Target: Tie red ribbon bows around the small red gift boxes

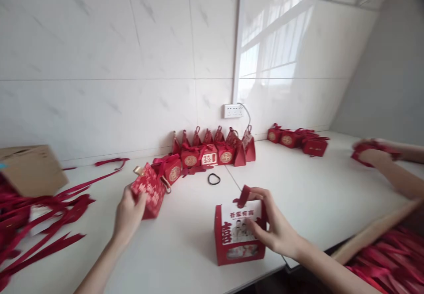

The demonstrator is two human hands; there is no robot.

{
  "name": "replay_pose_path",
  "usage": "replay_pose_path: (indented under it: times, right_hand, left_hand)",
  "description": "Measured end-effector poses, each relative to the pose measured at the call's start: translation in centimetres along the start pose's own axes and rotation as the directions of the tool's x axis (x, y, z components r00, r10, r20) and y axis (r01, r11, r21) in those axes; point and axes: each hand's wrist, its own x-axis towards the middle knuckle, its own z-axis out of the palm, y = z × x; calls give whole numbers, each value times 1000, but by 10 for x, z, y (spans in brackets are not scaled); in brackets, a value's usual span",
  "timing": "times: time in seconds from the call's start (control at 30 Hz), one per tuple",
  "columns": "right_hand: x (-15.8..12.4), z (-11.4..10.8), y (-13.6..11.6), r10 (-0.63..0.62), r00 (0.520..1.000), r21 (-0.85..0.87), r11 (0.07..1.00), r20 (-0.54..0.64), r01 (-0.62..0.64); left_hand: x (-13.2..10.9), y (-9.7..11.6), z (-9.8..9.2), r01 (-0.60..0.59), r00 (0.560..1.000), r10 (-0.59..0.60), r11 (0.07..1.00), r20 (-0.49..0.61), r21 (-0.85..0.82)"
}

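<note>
Red card, satin ribbon and gloss tile on a smooth white bench (pixel 185 250).
The front box (pixel 239 236) and the small box (pixel 148 195) are made of thin red printed card. The loose ribbons (pixel 49 214) are seen as shiny red cloth. The wall tiles (pixel 99 42) are polished and mirror-glossy; the carton (pixel 31 170) is dull brown cardboard; the socket (pixel 233 111) is white plastic.

Soft daylight lit the scene, a window's reflection glaring on the glossy wall tiles (pixel 274 51) (right of the corner). Shadows on the table (pixel 185 245) were faint; ribbons (pixel 39 223) at its left edge smeared with blur, and straight lines bowed outward.
</note>
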Motion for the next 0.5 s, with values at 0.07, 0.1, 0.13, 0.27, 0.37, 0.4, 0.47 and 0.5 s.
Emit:
replay_pose_path:
  times: [0.07,0.1,0.13,0.27,0.37,0.4,0.47,0.5]
  right_hand:
    - [-1,5,-3,7,999,41,999,34,-9]
    - [0,7,-3,-8,999,53,999,51,5]
    - [0,9,-3,-26,998,77,997,63,21]
    - [14,2,6,42,993,334,943,-113,-2]
    - [32,-14,23,237,965,272,941,-108,-201]
    - [38,-18,30,278,960,197,944,-38,-266]
    - [46,-20,44,317,943,89,941,98,-325]
    - [48,-17,50,313,937,69,943,156,-326]
  left_hand:
    - [-12,-5,-5,28,999,-26,998,41,-64]
    - [-18,-8,-6,24,997,-15,992,76,-122]
    - [-25,-11,-6,32,994,-12,982,108,-188]
    - [-50,-3,7,26,974,67,916,215,-401]
    - [-61,27,29,-60,884,307,822,353,-566]
    - [-64,39,39,-44,847,356,787,395,-615]
    - [-67,60,58,65,800,376,721,468,-690]
    - [-68,67,67,138,778,373,684,506,-716]
